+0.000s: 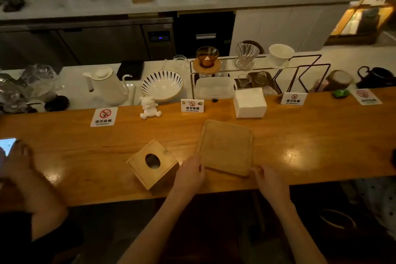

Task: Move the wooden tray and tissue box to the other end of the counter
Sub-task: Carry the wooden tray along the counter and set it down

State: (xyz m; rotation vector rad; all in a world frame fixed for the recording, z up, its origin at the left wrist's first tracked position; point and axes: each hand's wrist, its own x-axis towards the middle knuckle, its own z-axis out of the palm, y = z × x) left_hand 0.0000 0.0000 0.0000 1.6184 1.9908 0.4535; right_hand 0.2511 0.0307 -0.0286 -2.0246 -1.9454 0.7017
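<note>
We see the tissue box (153, 164) on the desk (310, 135), just left of the wooden tray (225, 148). Behind the tray sits a napkin stack (249, 103).

Head view: above counter (85, 167), facing forward-down, near.

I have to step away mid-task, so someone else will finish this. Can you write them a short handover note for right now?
Left hand: gripping the near-left corner of the flat square wooden tray.
Right hand: gripping its near-right corner.
The tray sits mid-counter on the long orange-brown wooden counter; whether it is lifted is unclear.
The square wooden tissue box with an oval hole stands just left of the tray, untouched.
Done: the tray is gripped.
Left: carry tray and tissue box to the other end.
</note>
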